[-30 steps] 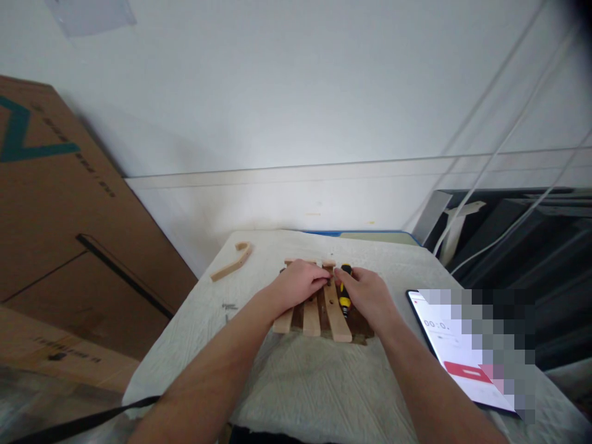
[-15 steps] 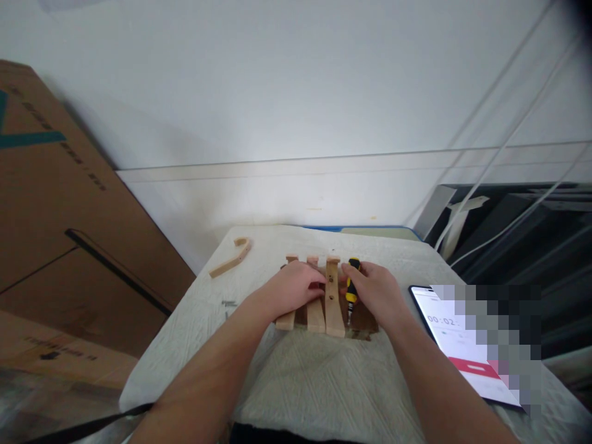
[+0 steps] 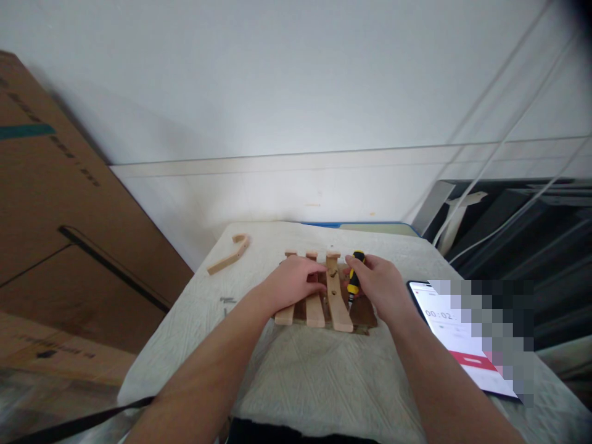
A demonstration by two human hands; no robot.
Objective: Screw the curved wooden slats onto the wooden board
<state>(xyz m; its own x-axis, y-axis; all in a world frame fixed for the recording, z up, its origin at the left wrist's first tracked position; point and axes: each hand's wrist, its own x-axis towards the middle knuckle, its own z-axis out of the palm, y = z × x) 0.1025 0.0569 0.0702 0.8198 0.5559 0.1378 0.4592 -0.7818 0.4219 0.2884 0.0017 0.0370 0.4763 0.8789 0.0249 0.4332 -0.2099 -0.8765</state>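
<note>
My right hand [image 3: 380, 285] holds a yellow-and-black screwdriver [image 3: 355, 277], its tip slanting down beside the rightmost wooden hook [image 3: 337, 299]. Two dark holes show in that hook, which lies tilted across a brown board [image 3: 365, 314]. My left hand [image 3: 296, 282] rests over the left and middle hooks; its thumb and forefinger are apart, with their tips at the left edge of the rightmost hook. Beneath that hand the middle wooden hook [image 3: 315, 311] and the left wooden hook [image 3: 285, 316] lie on the board, partly covered.
A loose wooden hook [image 3: 229, 259] lies at the back left of the cloth-covered table [image 3: 305, 370]. Several small screws [image 3: 226, 300] are left of my left forearm. A phone [image 3: 456, 333] showing a timer lies at the right. A large cardboard box [image 3: 92, 246] leans on the left.
The lower end of the rightmost hook has swung to the right, so it now sits tilted. The screwdriver has shifted slightly right and leans more. My left hand stays over the hooks.
</note>
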